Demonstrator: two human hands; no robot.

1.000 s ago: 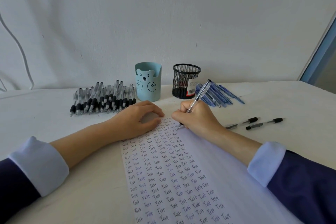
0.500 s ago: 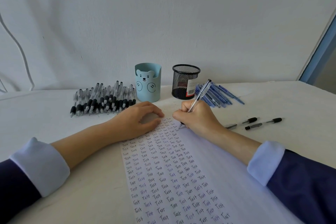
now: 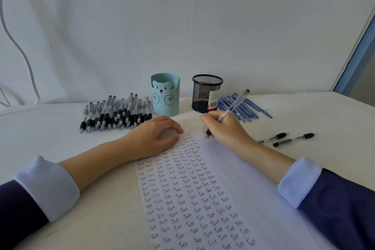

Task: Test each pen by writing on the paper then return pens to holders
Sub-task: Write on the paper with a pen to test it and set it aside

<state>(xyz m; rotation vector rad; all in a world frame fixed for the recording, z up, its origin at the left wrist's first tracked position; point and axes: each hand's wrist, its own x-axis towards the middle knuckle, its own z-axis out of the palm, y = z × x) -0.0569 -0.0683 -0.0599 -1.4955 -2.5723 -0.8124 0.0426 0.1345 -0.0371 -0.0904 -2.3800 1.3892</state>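
A white paper [image 3: 229,184] covered with rows of the word "Test" lies in front of me. My right hand [image 3: 225,128] grips a clear pen [image 3: 233,105] with a black grip, its tip touching the paper's top edge. My left hand [image 3: 156,136] rests on the paper's top left corner with fingers loosely curved, holding nothing. Behind stand a light blue bear holder [image 3: 165,95] and a black mesh holder [image 3: 206,93]; no pens show above their rims.
A pile of black-grip pens [image 3: 115,113] lies left of the bear holder. Several blue pens [image 3: 245,107] lie right of the mesh holder. Two black pens [image 3: 284,139] lie on the table to the right of my right hand. A white wall stands behind.
My right hand and its pen have shifted slightly to the right along the paper's top edge. The left hand has stayed in place.
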